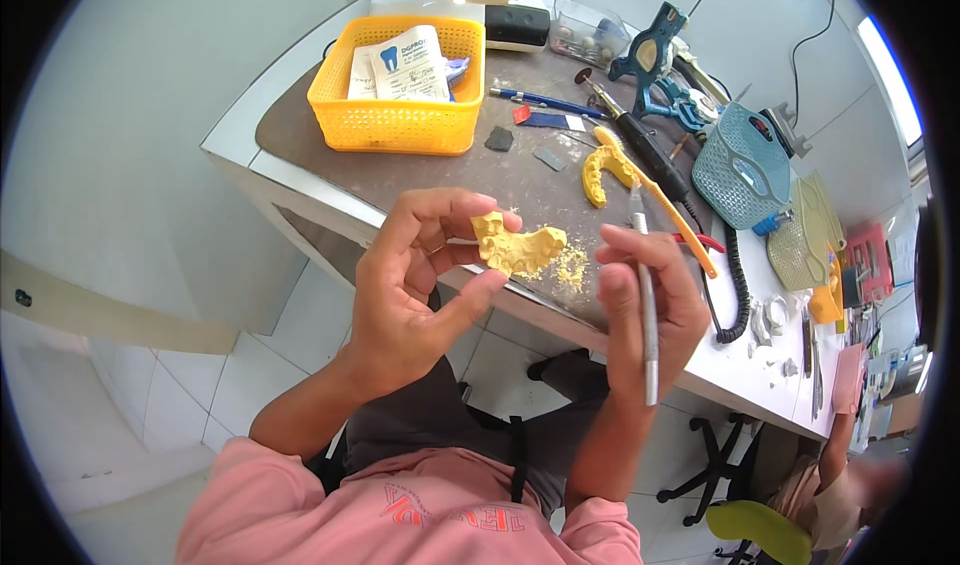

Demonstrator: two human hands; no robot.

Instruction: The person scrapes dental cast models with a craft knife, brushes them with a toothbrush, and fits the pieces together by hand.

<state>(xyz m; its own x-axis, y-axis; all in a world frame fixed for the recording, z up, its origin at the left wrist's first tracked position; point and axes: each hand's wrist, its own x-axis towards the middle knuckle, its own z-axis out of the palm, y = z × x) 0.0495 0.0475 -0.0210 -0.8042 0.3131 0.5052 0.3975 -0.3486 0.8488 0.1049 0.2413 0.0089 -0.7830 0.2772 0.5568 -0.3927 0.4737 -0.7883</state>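
Note:
A yellow dental cast (520,252), shaped like a tooth arch, is pinched between the thumb and fingers of my left hand (410,285). It is held above the bench's front edge. My right hand (655,310) grips a silver craft knife (649,315) like a pen, its blade end pointing away from me and apart from the cast. Yellow shavings (571,268) lie on the bench beyond the cast. Farther back rests a second yellow dental cast (597,180), with a yellow-orange toothbrush (660,200) beside it.
A yellow basket (395,130) with papers stands at the back left. A black rotary handpiece (650,150) with a coiled cord, blue articulators (655,55) and a teal basket (740,165) stand right. Another person (835,480) sits at the far right.

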